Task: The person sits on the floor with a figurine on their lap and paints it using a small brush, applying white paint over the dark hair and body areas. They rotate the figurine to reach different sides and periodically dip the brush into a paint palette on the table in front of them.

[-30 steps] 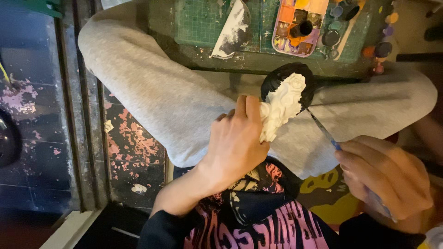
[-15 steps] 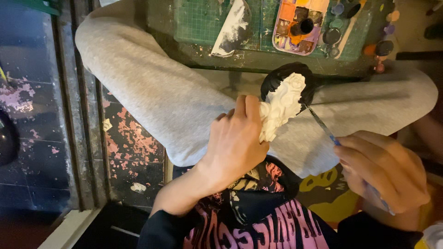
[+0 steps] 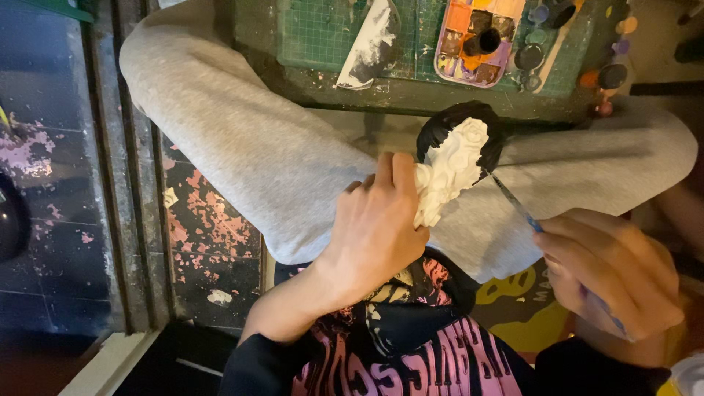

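The left hand (image 3: 378, 235) is gripping a white plaster figure (image 3: 449, 172) from below, fingers wrapped tight around its lower end, so that end is being hidden; only the index and middle fingertips are showing along the figure's left edge. The figure is lying over the person's lap, above the grey trousers (image 3: 257, 154), and its upper part is painted black (image 3: 440, 126); what it depicts is hard to make out beyond curled, lumpy relief.

The right hand (image 3: 612, 275) is pinching a thin brush (image 3: 513, 202), fingers closed narrowly around the handle. The handle is running under the fingers and coming out blurred at the lower right, where its end is too soft to read. The brush tip is meeting the figure's right edge, where white is bordering black; whether it is actually touching cannot be told.

Beyond the knees a green cutting mat (image 3: 315, 33) is lying on a dark, paint-smeared board, and the frame's top edge is cutting it off. On it a paint palette (image 3: 477, 37), a pink-rimmed rectangle with orange, brown and dark wells, is also being cropped at the top. Just left of it a white-smeared dark sheet (image 3: 370, 44) is resting tilted. Small round paint pots (image 3: 612, 73) in orange, purple and dark tones are clustering at the mat's right end, several too small to tell apart.

At the bottom, a black top with pink lettering (image 3: 396, 367) is partly showing, its print cut off. The floor (image 3: 209, 227) at left is showing worn red and pink patches.
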`<state>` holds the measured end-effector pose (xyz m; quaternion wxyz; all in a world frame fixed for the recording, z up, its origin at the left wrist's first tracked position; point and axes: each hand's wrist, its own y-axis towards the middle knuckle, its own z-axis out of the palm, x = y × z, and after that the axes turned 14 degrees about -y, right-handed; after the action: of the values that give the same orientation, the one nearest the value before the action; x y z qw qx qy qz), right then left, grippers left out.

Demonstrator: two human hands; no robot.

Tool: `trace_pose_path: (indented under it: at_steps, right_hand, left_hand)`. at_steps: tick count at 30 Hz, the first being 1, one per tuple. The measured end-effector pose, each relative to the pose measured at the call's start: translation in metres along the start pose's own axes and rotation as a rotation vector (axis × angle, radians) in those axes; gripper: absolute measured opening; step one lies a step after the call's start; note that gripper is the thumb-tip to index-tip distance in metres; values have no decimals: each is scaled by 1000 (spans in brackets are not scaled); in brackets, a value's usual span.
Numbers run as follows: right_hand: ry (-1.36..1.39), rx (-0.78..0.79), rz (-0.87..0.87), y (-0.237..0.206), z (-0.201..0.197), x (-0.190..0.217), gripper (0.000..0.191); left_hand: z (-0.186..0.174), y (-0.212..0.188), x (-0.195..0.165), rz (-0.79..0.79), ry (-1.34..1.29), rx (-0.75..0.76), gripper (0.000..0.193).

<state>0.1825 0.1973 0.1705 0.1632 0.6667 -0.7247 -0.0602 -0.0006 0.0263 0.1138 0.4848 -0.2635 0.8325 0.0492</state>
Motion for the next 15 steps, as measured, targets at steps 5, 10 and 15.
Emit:
trace_pose_path:
  at_steps: [5,10,15]
  right_hand:
    - [44,16,28,1,-3,4,8]
    - [34,-53,47,-2,4,4,6]
    - [21,-38,114,-10,5,3,11]
  left_hand:
    - [1,1,0,1,-13,-13,59]
    - [2,1,-1,6,-17,-19,57]
    - [2,0,-2,-11,-3,-10,56]
